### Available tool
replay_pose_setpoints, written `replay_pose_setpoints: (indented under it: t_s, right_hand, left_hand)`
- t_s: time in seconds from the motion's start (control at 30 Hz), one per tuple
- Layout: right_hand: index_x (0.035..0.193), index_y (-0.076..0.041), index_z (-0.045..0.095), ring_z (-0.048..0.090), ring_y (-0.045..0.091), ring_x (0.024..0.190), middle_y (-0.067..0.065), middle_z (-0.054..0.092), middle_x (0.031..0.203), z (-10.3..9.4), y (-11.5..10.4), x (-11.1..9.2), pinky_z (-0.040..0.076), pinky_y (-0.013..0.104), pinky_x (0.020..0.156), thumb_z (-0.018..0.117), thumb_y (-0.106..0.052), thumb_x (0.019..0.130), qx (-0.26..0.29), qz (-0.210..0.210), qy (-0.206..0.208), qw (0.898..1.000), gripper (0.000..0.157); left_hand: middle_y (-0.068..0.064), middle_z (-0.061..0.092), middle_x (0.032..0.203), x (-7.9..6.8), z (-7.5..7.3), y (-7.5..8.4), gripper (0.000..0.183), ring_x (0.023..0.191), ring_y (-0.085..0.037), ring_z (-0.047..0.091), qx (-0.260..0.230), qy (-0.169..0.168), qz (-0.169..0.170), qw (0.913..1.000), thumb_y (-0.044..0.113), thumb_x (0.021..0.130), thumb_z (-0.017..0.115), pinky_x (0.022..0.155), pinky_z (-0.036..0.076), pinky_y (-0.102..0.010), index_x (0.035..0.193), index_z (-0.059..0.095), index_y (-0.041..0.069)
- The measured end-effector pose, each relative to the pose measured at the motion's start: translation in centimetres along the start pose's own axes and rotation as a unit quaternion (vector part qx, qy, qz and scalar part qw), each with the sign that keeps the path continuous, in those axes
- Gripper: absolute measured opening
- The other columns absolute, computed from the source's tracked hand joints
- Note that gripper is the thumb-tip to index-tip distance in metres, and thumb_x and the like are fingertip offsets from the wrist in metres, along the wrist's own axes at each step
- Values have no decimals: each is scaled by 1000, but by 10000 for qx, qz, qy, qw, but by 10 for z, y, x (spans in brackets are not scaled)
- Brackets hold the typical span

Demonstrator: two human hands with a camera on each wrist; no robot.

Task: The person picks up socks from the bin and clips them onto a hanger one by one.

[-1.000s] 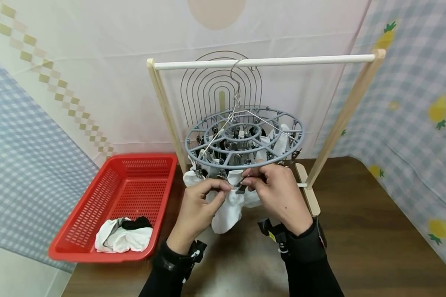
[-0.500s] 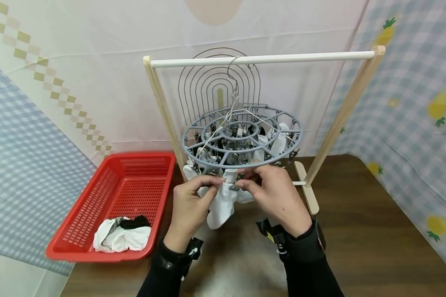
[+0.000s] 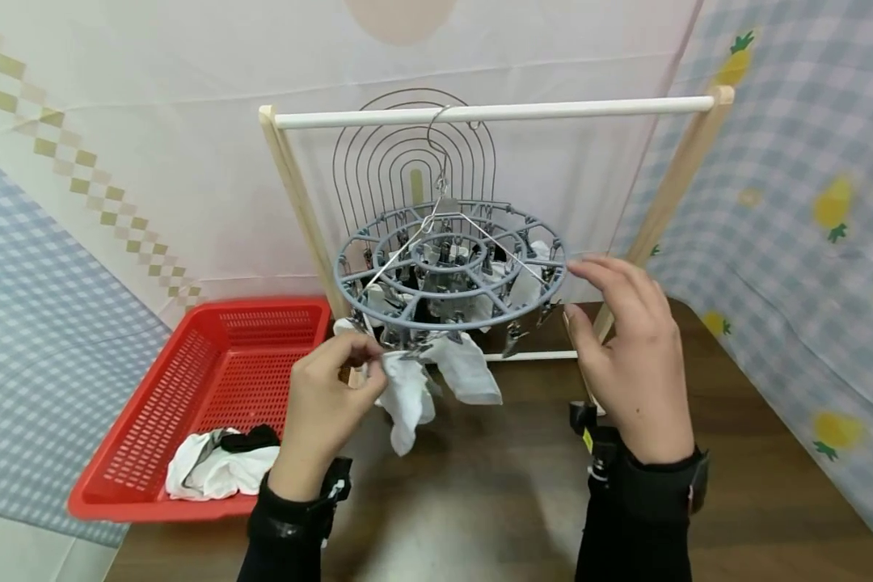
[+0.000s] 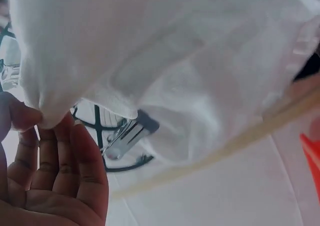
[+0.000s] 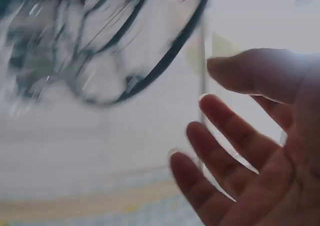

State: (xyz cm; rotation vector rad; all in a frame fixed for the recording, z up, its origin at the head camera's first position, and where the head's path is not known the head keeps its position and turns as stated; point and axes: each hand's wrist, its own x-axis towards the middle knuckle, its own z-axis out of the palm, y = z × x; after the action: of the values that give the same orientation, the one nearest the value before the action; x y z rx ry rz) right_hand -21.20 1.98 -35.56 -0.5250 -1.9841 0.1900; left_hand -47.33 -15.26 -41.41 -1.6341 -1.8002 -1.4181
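A round grey clip hanger (image 3: 436,325) with several metal clips hangs before me. My left hand (image 3: 331,404) pinches the edge of a white sock (image 3: 405,396) dangling at the hanger's front left. In the left wrist view, thumb and fingers grip the white cloth (image 4: 165,51), with a metal clip (image 4: 131,136) at its lower edge. To the right of it, another white sock (image 3: 469,372) hangs at an angle. Beside the hanger's right rim, my right hand (image 3: 633,364) has its fingers spread and holds nothing. In its wrist view the hanger (image 5: 170,56) is blurred.
A white bar (image 3: 524,111) on a wooden stand (image 3: 294,190) carries the hanger. On the left, a red basket (image 3: 124,440) contains white and black cloth items (image 3: 221,473). A wire arch decoration (image 3: 378,101) stands behind. All rests on a brown table (image 3: 480,453).
My right hand has let go at the hanger's front and moved right, its fingers opening. My left hand has shifted left, still pinching the sock. The hanger appears turned, its front socks now placed differently.
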Motion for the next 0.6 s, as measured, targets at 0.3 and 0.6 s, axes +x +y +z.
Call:
replay_pose_setpoints:
  t_s: [0.3,0.6]
  right_hand:
    - [129,-17,62,32,15,140,5,57,140,22,20,6,31,39,115,65,-7,92,-11,-84,-763,9970,38]
    - [108,-20,73,52,15,123,1,69,115,25,6,6,44,31,101,70,-6,88,621,-503,-379,9961,24]
  left_hand:
    - [1,70,82,4,-32,-23,14,77,-9,60,680,558,-296,9957,2,80,62,69,48,-22,83,70,13]
    - [-5,71,94,12,-34,-19,14,89,-14,61,968,826,-380,9911,3,82,62,76,50,-35,87,72,12]
